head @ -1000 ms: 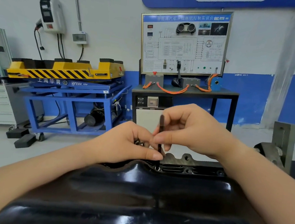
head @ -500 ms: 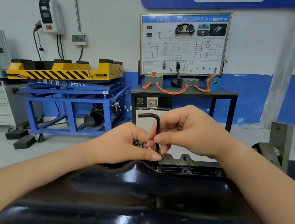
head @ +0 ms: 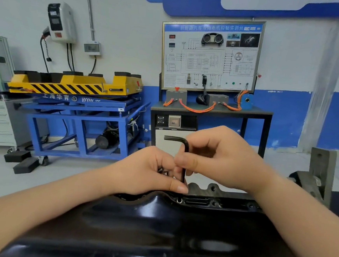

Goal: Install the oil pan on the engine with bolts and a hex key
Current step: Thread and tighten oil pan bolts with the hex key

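Observation:
The glossy black oil pan [head: 156, 228] fills the lower part of the view, its far flange [head: 215, 204] showing bolt holes. A bolt [head: 179, 200] sits in one flange hole. My right hand [head: 223, 159] pinches a black L-shaped hex key [head: 184, 160], held upright just above that bolt, short arm pointing left. My left hand [head: 147, 173] is curled around several small metal bolts [head: 164, 171], with its thumb resting by the key's lower end.
A grey metal engine stand bracket [head: 319, 172] rises at the right. Beyond the pan stand a black training bench with a control board [head: 210, 56] and a blue lift cart [head: 80, 121] carrying a yellow platform. Black blocks lie on the floor at left.
The hex key has turned in my right hand, so its short arm now points left. The key's tip has lifted slightly off the bolt. My left hand has stayed put.

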Demonstrator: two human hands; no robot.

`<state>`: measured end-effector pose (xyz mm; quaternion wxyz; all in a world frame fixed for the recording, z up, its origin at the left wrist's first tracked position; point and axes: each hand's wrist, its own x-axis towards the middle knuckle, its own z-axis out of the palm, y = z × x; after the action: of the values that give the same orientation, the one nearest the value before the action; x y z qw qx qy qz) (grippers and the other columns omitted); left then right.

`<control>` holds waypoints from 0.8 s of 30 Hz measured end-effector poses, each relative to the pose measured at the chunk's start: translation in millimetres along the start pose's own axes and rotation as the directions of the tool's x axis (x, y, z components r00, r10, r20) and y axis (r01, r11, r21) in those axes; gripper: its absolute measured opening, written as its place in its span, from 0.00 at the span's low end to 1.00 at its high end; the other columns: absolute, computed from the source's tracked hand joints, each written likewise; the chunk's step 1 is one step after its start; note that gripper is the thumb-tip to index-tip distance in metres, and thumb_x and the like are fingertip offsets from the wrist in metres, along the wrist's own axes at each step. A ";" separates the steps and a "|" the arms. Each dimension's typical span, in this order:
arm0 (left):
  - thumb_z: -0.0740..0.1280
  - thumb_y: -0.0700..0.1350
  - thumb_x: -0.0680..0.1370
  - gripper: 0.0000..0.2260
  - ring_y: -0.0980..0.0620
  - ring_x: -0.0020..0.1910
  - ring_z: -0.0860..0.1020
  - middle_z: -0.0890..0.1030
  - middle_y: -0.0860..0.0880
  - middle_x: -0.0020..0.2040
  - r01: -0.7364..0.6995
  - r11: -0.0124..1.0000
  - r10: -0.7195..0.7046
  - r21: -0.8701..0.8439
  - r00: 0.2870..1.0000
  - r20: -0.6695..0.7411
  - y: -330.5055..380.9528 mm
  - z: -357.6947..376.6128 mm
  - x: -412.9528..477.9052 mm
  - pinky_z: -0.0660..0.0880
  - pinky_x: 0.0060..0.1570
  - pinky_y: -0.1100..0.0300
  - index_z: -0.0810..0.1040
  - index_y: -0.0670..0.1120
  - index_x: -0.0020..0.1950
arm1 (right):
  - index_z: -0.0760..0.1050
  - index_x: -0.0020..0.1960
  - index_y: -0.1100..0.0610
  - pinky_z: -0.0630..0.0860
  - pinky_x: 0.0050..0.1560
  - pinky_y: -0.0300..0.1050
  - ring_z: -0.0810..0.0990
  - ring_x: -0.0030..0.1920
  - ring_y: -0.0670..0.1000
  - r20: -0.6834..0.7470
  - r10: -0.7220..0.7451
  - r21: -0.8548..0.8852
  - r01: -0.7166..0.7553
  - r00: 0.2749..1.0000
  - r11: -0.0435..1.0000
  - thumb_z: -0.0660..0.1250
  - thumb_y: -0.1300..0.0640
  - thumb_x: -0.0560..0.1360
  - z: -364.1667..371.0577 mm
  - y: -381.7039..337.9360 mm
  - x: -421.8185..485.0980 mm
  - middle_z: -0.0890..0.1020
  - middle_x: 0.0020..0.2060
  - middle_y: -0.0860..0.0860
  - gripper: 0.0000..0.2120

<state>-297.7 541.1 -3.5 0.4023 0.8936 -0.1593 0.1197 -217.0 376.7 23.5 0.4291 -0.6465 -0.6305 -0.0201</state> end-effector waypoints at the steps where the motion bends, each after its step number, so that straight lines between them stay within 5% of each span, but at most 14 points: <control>1: 0.74 0.45 0.68 0.07 0.41 0.36 0.76 0.80 0.39 0.34 0.000 1.000 0.000 -0.009 1.000 0.008 0.5 0.0 -0.1 0.74 0.41 0.54 0.81 0.43 0.34 | 0.75 0.32 0.66 0.70 0.31 0.47 0.73 0.29 0.57 -0.037 -0.045 -0.102 0.041 0.998 0.994 0.67 0.48 0.72 -0.4 -3.0 -0.5 0.76 0.26 0.59 0.22; 10: 0.73 0.45 0.68 0.11 0.34 0.40 0.76 0.81 0.37 0.38 0.010 1.000 -0.009 -0.008 0.999 0.031 6.5 0.6 -1.0 0.75 0.42 0.48 0.82 0.36 0.42 | 0.58 0.24 0.54 0.60 0.25 0.48 0.61 0.22 0.51 -0.008 -0.170 -0.642 0.126 0.985 0.756 0.52 0.43 0.77 -0.8 -30.5 -1.0 0.60 0.19 0.50 0.25; 13: 0.74 0.42 0.69 0.08 0.32 0.42 0.77 0.82 0.37 0.40 0.018 1.000 -0.019 0.004 0.998 0.053 6.1 0.0 -1.4 0.74 0.47 0.43 0.82 0.38 0.43 | 0.56 0.24 0.55 0.57 0.26 0.47 0.58 0.22 0.51 -0.029 -0.170 -0.656 0.110 0.985 0.747 0.53 0.46 0.76 2.1 -33.6 -1.8 0.58 0.18 0.50 0.25; 16: 0.73 0.45 0.69 0.02 0.33 0.40 0.76 0.81 0.37 0.38 0.007 1.000 -0.008 0.019 0.999 0.044 5.6 -0.1 -1.7 0.74 0.45 0.41 0.83 0.50 0.36 | 0.53 0.22 0.55 0.53 0.27 0.44 0.54 0.22 0.51 -0.106 -0.100 -0.624 0.012 0.989 0.781 0.56 0.49 0.74 3.8 -34.0 0.9 0.54 0.18 0.49 0.24; 24: 0.72 0.52 0.68 0.03 0.38 0.35 0.75 0.80 0.42 0.33 0.010 0.991 -0.021 0.132 0.997 0.076 12.7 -1.6 -1.0 0.73 0.38 0.48 0.82 0.56 0.34 | 0.52 0.22 0.56 0.61 0.31 0.45 0.62 0.26 0.52 -0.184 -0.034 -0.568 -0.078 0.982 0.819 0.58 0.50 0.76 5.5 -35.2 -0.1 0.54 0.17 0.50 0.28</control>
<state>-303.5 534.6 5.8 0.3372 0.9232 -0.1596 0.0922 -249.1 374.1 38.6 0.2720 -0.7481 -0.5448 -0.2637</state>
